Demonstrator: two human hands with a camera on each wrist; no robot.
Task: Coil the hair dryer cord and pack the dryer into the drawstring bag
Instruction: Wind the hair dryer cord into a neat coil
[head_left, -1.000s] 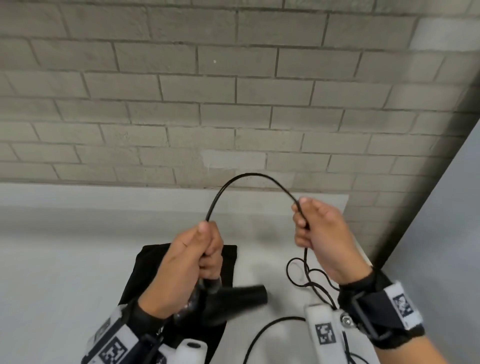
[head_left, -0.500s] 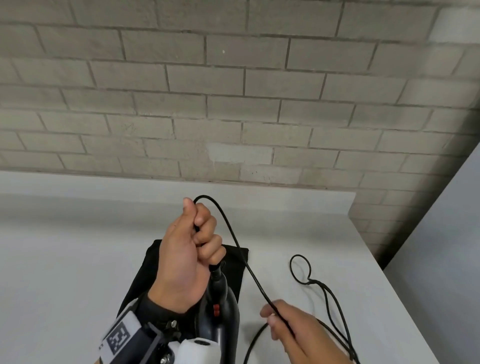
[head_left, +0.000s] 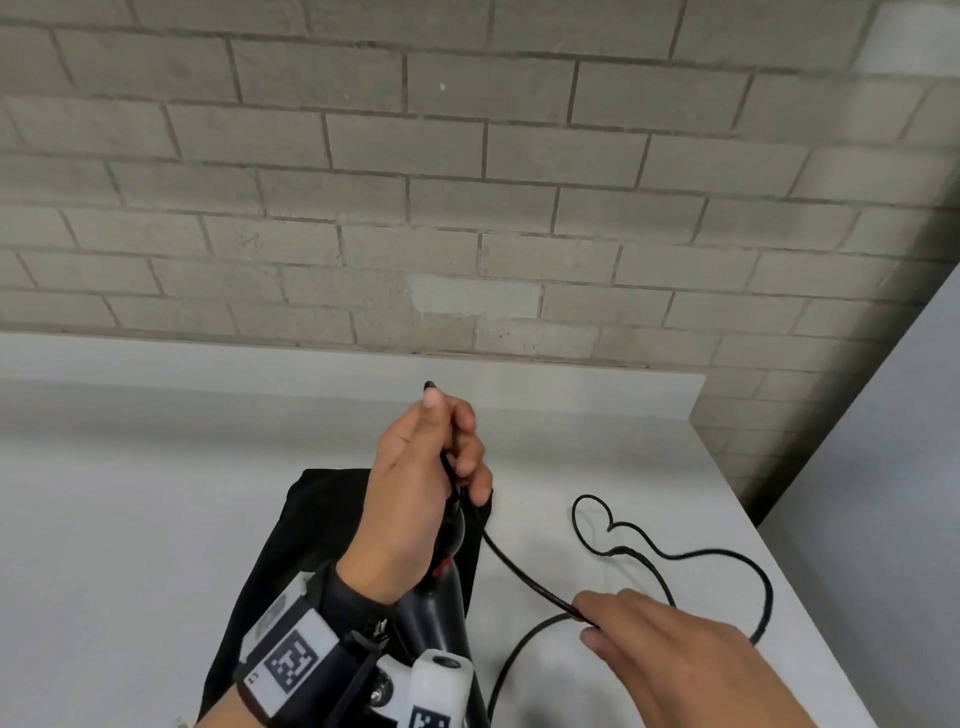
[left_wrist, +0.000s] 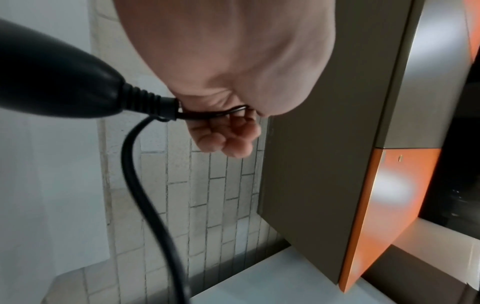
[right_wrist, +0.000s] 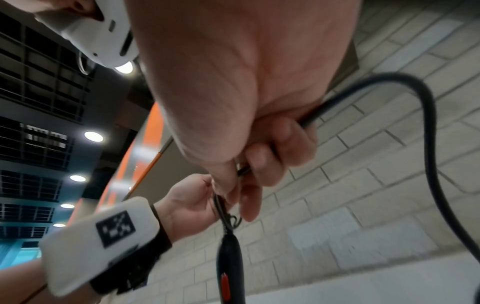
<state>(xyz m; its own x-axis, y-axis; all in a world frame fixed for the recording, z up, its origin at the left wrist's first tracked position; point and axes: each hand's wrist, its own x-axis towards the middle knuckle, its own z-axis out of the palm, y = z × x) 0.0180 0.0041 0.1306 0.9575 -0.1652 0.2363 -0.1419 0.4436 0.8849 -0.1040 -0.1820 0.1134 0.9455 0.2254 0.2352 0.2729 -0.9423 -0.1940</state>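
My left hand (head_left: 447, 467) is raised over the table and grips a few loops of black cord (head_left: 524, 579) right where it leaves the hair dryer (head_left: 441, 597). The black dryer hangs handle-up below that fist, its red switch showing (right_wrist: 224, 288). In the left wrist view the strain relief (left_wrist: 145, 100) sits against my curled fingers (left_wrist: 226, 139). My right hand (head_left: 587, 623) is low at the right and pinches the cord between thumb and fingers. The black drawstring bag (head_left: 311, 545) lies flat on the table under the dryer.
The loose cord (head_left: 727, 556) curls in loops on the white table (head_left: 130, 519) to the right, near the table's right edge (head_left: 779, 571). A grey brick wall (head_left: 467, 208) stands behind. A grey panel (head_left: 883, 493) rises at the far right.
My right hand has dropped from beside the left hand to table height and taken cord farther along. The raised arc of cord is gone. The dryer swung from lying sideways to hanging down.
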